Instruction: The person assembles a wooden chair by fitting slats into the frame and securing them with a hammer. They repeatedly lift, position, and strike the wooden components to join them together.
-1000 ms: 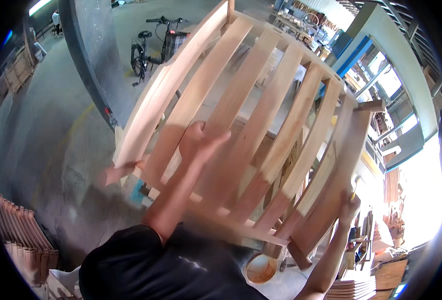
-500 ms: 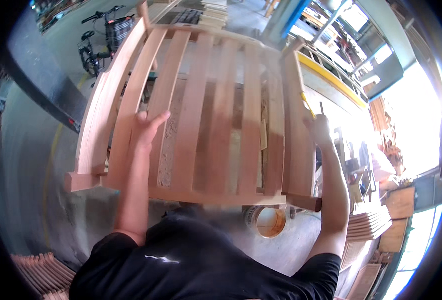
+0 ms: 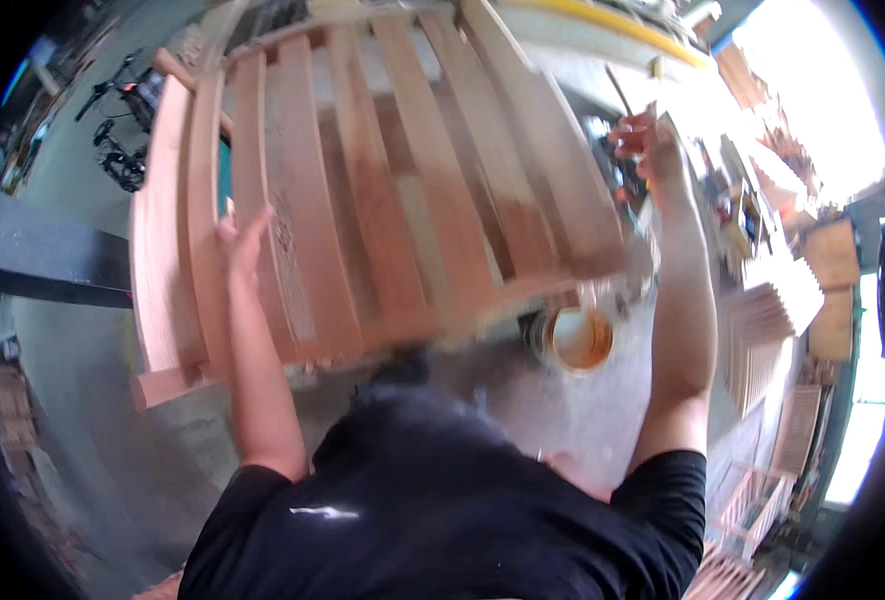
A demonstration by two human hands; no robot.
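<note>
Over the grey concrete floor (image 3: 588,425), the large pale-brown slatted wooden frame (image 3: 378,190) spreads tilted in front of your black short-sleeved shirt (image 3: 443,520), with the round orange-brown bucket (image 3: 604,348) just beyond its near right edge. Your left hand (image 3: 243,247) is clasped on a slat (image 3: 253,130) toward the frame's left side, your thumb angled over the wood. Your right hand (image 3: 651,142) is raised past the frame's right edge, fingers bent, near a thin brown stick (image 3: 619,89), and I cannot tell whether they grip it.
</note>
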